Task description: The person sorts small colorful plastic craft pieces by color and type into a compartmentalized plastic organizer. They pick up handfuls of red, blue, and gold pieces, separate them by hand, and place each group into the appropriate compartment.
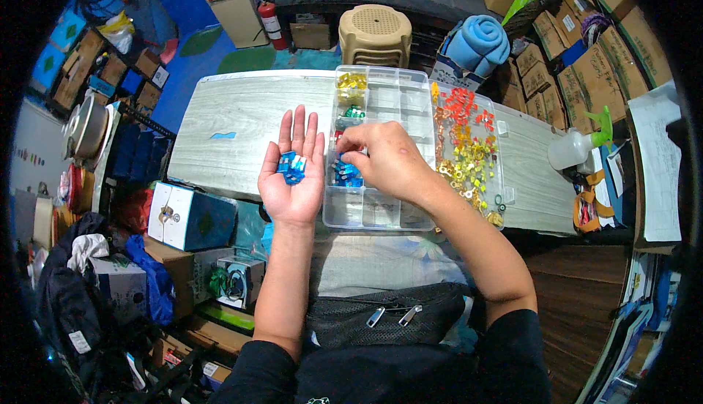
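Observation:
My left hand [292, 199] is palm up with its fingers stretched out, holding a small heap of blue blade fuses [293, 173] on the palm. To its right lies a clear plastic compartment box [378, 75]. My right hand [381, 156] reaches over the box's left side, fingers pinched together; whatever is between the fingertips is hidden. Under them, one compartment holds more blue blade fuses [346, 176]. The compartments above hold red pieces [338, 135], green pieces [353, 113] and yellow pieces [352, 83], each in its own.
Red pieces [460, 104] and yellow pieces [469, 164] lie loose in a clear tray or lid right of the box. A blue scrap [223, 135] lies on the grey tabletop [242, 104]. A spray bottle [575, 148] stands at right; stacked stools [375, 31] are beyond the table.

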`<state>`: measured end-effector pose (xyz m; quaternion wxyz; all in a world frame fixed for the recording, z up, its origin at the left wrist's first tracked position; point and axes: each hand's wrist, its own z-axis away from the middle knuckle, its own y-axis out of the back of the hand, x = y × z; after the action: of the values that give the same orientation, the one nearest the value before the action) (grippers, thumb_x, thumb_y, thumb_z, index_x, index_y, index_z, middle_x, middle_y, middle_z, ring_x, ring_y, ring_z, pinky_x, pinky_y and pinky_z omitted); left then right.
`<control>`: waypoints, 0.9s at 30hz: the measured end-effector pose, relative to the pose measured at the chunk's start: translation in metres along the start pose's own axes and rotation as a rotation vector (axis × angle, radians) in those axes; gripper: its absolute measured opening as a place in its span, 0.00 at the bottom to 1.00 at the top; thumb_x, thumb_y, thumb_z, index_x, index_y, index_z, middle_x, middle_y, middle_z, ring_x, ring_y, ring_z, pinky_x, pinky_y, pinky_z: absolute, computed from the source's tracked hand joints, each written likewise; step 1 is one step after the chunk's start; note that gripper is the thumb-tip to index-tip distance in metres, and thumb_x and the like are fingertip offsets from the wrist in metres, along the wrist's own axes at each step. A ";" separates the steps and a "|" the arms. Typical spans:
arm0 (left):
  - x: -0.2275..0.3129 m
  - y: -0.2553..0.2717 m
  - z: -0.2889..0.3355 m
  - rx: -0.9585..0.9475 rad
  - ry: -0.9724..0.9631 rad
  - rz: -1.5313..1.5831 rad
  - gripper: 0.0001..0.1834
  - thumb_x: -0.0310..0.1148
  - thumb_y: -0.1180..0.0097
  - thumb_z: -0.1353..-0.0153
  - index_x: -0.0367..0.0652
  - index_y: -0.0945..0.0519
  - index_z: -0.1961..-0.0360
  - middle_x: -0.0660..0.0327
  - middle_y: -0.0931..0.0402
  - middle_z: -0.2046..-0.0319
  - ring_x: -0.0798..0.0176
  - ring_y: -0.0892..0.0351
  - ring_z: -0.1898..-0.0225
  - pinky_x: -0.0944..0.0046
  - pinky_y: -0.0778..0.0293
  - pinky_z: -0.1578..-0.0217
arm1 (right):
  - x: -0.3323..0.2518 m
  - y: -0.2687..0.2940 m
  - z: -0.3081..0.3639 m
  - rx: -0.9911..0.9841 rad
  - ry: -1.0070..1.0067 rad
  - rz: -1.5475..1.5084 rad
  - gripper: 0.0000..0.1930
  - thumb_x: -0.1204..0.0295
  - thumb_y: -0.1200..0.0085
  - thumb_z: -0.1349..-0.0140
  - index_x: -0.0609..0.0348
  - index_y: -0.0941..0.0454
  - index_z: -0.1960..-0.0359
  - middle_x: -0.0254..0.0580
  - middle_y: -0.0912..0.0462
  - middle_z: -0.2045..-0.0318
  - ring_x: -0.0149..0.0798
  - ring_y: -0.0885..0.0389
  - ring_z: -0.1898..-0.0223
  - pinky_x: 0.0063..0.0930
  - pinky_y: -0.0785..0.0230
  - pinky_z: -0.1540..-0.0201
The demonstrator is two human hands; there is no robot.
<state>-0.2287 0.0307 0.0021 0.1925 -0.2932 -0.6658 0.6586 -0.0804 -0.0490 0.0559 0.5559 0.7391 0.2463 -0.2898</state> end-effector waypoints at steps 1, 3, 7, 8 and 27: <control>0.000 0.000 0.000 -0.033 0.007 0.013 0.26 0.35 0.65 0.32 0.36 0.40 0.35 0.50 0.46 0.32 0.49 0.54 0.29 0.48 0.54 0.31 | 0.001 0.000 0.001 -0.036 0.021 0.026 0.06 0.73 0.43 0.50 0.60 0.18 0.71 0.53 0.18 0.74 0.51 0.17 0.69 0.40 0.26 0.64; -0.001 0.000 0.001 -0.038 0.019 -0.010 0.26 0.36 0.65 0.32 0.36 0.40 0.35 0.50 0.46 0.32 0.49 0.54 0.29 0.48 0.54 0.31 | 0.001 -0.002 0.001 -0.047 0.033 0.035 0.06 0.72 0.42 0.50 0.59 0.18 0.71 0.52 0.18 0.74 0.51 0.17 0.69 0.41 0.26 0.63; -0.008 -0.002 0.002 -0.036 0.021 -0.064 0.26 0.37 0.65 0.32 0.36 0.40 0.35 0.49 0.47 0.32 0.49 0.54 0.29 0.49 0.55 0.31 | -0.005 -0.005 -0.002 0.028 0.068 -0.129 0.07 0.72 0.39 0.49 0.59 0.17 0.69 0.48 0.19 0.74 0.48 0.19 0.71 0.37 0.27 0.64; -0.010 -0.003 0.002 -0.042 0.019 -0.104 0.27 0.37 0.66 0.32 0.36 0.41 0.35 0.49 0.47 0.32 0.49 0.54 0.29 0.49 0.55 0.31 | -0.006 -0.005 -0.002 0.041 0.094 -0.193 0.07 0.72 0.38 0.49 0.58 0.17 0.68 0.46 0.19 0.73 0.47 0.19 0.72 0.36 0.27 0.65; -0.014 -0.001 0.002 -0.008 -0.001 -0.066 0.26 0.36 0.64 0.32 0.36 0.39 0.36 0.49 0.45 0.33 0.49 0.53 0.29 0.48 0.56 0.31 | -0.010 -0.001 -0.003 0.031 -0.071 -0.290 0.10 0.70 0.35 0.53 0.62 0.21 0.75 0.48 0.18 0.76 0.45 0.17 0.73 0.35 0.26 0.67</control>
<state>-0.2199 0.0205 0.0046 0.2125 -0.2716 -0.6777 0.6494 -0.0876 -0.0459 0.0631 0.5053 0.6936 0.3261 -0.3966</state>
